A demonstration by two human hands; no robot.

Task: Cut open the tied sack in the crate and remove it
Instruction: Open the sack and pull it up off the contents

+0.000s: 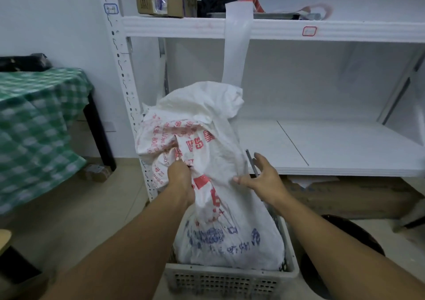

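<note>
White woven sack (pixel 220 184) with red and blue print standing upright in grey perforated crate (pixel 227 281), top bulging above rim. Left hand (pixel 180 180) clenching bunched cloth at sack's upper front. Right hand (pixel 259 177) resting on sack's right side, thumb touching fabric, fingers part-spread, thin metal blade (pixel 251 164) lying under them. White shelf (pixel 322 143) standing behind crate; green checked cloth (pixel 34 127) draping at left.

Lighting: even, soft, slightly dim indoor light; source not seen. Shadows: faint, deepest under the shelf (pixel 322 168) at lower right. Glare: none noted. Distortion: straight lines are bowed toward the frame edges. Blur: the checked cloth (pixel 34 125) at left is smeared; the centre is rendered moderately sharp.
</note>
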